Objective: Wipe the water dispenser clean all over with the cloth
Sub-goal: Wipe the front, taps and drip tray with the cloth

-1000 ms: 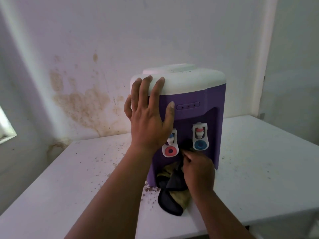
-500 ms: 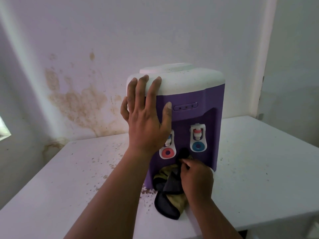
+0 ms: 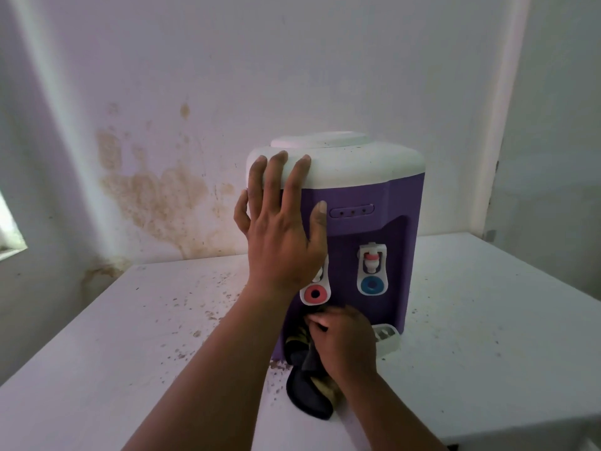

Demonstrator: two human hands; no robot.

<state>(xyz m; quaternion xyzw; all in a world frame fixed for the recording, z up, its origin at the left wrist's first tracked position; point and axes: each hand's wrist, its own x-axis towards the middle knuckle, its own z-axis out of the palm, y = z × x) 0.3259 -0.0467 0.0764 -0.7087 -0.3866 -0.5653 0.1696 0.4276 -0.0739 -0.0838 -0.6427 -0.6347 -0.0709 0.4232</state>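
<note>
Your left hand [image 3: 279, 242] lies flat, fingers spread and straight, against the upper front-left corner of the water dispenser [image 3: 364, 196], fingertips reaching onto the white top cover [image 3: 364, 164] and thumb on the purple body; it braces the unit and grips nothing. Your right hand [image 3: 344, 340] is curled around the cloth [image 3: 309, 395], a dark rag with yellowish patches, and presses it into the recess below the taps, just under the red tap [image 3: 314, 292] and left of the blue tap [image 3: 371, 278]. The loose end of the cloth trails out of the recess onto the bench [image 3: 487, 320]. The dispenser stands upright on the bench, close to the stained wall [image 3: 156, 196], with its white drip tray [image 3: 387, 336] partly visible just right of your right hand. Judged from this position, the step in hand is the tap recess and lower front. Specks remain visible on the white top cover, so treat it as not yet clean. The condition of the sides and back cannot be determined from this view; count them as outstanding. Brown debris lies scattered on the bench around the base, thickest at the front-left foot. Much of the task therefore appears to remain: taps, drip tray, upper front panel, top cover, sides and rear.
</note>
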